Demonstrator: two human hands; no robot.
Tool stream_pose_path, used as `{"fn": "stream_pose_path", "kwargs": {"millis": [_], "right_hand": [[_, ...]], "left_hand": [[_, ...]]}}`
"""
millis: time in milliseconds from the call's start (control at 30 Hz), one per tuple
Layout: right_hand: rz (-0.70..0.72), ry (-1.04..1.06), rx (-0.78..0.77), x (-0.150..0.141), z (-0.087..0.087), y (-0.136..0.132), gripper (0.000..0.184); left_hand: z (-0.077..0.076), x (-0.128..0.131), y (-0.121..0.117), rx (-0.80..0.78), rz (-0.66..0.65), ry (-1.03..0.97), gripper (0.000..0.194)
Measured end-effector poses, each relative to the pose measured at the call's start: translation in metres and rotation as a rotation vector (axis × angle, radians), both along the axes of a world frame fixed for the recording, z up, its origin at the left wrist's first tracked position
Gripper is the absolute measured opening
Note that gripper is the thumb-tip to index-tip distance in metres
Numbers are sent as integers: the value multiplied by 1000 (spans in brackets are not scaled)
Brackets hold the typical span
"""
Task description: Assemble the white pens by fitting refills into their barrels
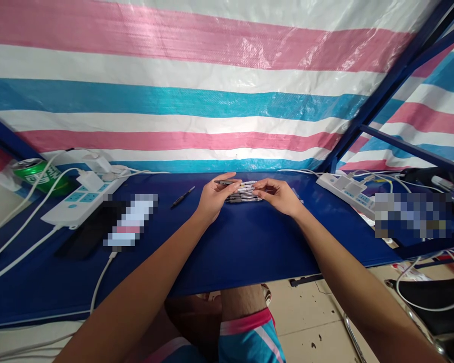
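Several pens lie side by side in a row on the blue table, far from me. My left hand curls round the row's left end and pinches one dark pen above the others. My right hand presses its closed fingers against the row's right end. One more dark pen lies alone to the left of my left hand.
A white power strip with plugs and cables sits at the left, a green can behind it. A second power strip lies at the right. A black phone lies left. A striped tarp backs the table.
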State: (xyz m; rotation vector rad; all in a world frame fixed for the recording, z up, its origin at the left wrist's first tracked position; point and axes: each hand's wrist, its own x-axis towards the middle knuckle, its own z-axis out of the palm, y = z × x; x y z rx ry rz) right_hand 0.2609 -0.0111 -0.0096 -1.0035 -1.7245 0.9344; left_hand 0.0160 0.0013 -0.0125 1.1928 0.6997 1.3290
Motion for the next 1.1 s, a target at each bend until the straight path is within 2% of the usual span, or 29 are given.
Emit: {"fn": "stream_pose_path", "kwargs": {"millis": [200,467,567,733,833,1000,1100], "right_hand": [[-30,7,33,1,2,1,40],[41,-19,24,-6,2,-5,31],[78,4,36,-10,3,-7,24],[48,16,102,-11,5,-8,20],[57,1,102,-11,6,-9,19],[49,83,36,-14,5,-10,32],[87,127,-27,-15,5,-9,42]], "left_hand": [[-2,0,1,29,11,48,57],[-5,9,-10,60,-43,150,45],[-7,13,-11,62,-73,138,43],[-9,16,-10,-14,-156,35,38],[-9,15,-9,13,-183,70,39],[-6,10,-10,26,-88,135,49],[-4,9,-9,31,-104,98,55]]}}
